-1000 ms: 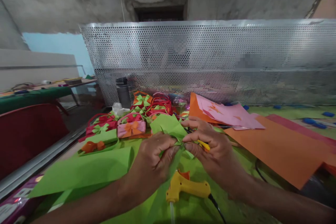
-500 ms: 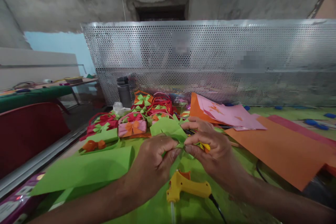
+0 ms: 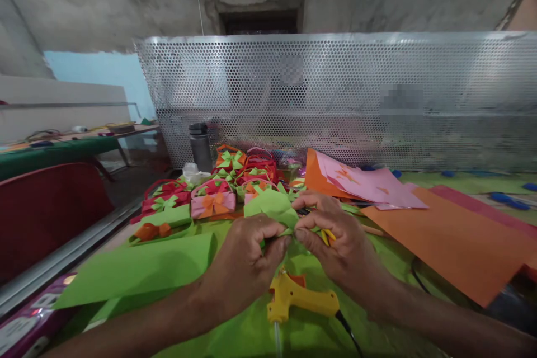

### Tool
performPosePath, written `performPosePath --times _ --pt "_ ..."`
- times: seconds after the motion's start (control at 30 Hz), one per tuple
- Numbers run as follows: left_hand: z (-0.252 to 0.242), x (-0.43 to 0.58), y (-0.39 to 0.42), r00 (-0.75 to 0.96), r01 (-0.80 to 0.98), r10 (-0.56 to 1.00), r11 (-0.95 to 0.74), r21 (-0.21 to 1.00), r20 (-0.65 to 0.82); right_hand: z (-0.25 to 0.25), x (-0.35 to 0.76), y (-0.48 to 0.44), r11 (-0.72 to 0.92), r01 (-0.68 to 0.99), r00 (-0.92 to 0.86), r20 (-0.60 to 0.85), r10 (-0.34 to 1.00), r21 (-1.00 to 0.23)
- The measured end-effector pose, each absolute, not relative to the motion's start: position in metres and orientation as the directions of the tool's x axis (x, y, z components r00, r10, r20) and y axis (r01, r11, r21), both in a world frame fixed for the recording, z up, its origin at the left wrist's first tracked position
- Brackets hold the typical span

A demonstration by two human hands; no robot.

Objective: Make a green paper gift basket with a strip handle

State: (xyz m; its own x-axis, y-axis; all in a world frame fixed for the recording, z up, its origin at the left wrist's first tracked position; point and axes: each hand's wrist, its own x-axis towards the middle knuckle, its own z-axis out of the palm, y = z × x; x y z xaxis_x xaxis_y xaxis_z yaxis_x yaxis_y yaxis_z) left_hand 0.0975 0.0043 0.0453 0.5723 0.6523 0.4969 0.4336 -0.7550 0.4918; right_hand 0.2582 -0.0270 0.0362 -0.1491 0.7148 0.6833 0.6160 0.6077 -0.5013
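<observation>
My left hand (image 3: 247, 257) and my right hand (image 3: 331, 238) meet at the middle of the table, both pinched on a folded green paper piece (image 3: 272, 207) that rises between them. A small yellow-and-orange bit (image 3: 326, 235) sticks out under my right hand's fingers. A yellow glue gun (image 3: 300, 299) lies on the green table cover just below my hands, its cord trailing to the lower right.
Several finished paper baskets with bows (image 3: 212, 201) crowd the back left near a grey bottle (image 3: 200, 148). A green sheet (image 3: 138, 271) lies left, orange sheets (image 3: 453, 240) and pink sheets (image 3: 369, 184) right. A perforated metal screen (image 3: 335, 95) closes the back; a red chair (image 3: 46, 207) stands left.
My hands have stayed pinched on the green paper, shifting only slightly; the fingers have worked the fold a little tighter.
</observation>
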Motion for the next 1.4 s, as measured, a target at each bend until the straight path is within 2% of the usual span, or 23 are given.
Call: performPosePath --times 0.1,0.3,0.5,0.6,0.8,0.97,1.1,1.23,1.3,1.4 --pt "0.044 0.098 0.006 0.567 0.436 0.673 -0.734 0.521 0.474 0.034 0.256 -0.027 0.614 0.646 -0.150 0.713 0.685 -0.453" --pt "0.046 0.096 0.011 0.557 0.470 0.777 -0.586 0.660 0.293 0.031 0.256 -0.023 0.591 0.678 -0.142 0.712 0.688 -0.436" --pt "0.046 0.097 0.012 0.513 0.435 0.814 -0.520 0.735 0.272 0.035 0.261 -0.025 0.557 0.698 -0.160 0.660 0.734 -0.450" --pt "0.046 0.098 0.013 0.513 0.423 0.822 -0.492 0.761 0.246 0.035 0.261 -0.024 0.555 0.708 -0.167 0.661 0.731 -0.436" --pt "0.046 0.095 0.020 0.572 0.469 0.819 -0.374 0.800 0.048 0.036 0.262 -0.018 0.541 0.714 -0.125 0.679 0.723 -0.445" --pt "0.042 0.095 0.026 0.581 0.490 0.814 -0.376 0.787 0.027 0.037 0.264 -0.017 0.520 0.749 -0.133 0.674 0.726 -0.411" --pt "0.043 0.097 0.027 0.571 0.440 0.819 -0.353 0.826 0.046 0.035 0.265 -0.015 0.535 0.751 -0.132 0.705 0.697 -0.388" --pt "0.048 0.096 0.033 0.453 0.329 0.885 -0.281 0.902 0.111 0.035 0.272 -0.011 0.570 0.713 -0.064 0.771 0.634 -0.409" --pt "0.051 0.096 0.038 0.406 0.234 0.906 -0.227 0.945 0.117 0.036 0.276 -0.009 0.566 0.693 -0.016 0.775 0.632 -0.447" --pt "0.055 0.098 0.045 0.346 0.094 0.934 -0.128 0.987 0.088 0.035 0.280 -0.005 0.506 0.655 0.043 0.696 0.717 -0.562"
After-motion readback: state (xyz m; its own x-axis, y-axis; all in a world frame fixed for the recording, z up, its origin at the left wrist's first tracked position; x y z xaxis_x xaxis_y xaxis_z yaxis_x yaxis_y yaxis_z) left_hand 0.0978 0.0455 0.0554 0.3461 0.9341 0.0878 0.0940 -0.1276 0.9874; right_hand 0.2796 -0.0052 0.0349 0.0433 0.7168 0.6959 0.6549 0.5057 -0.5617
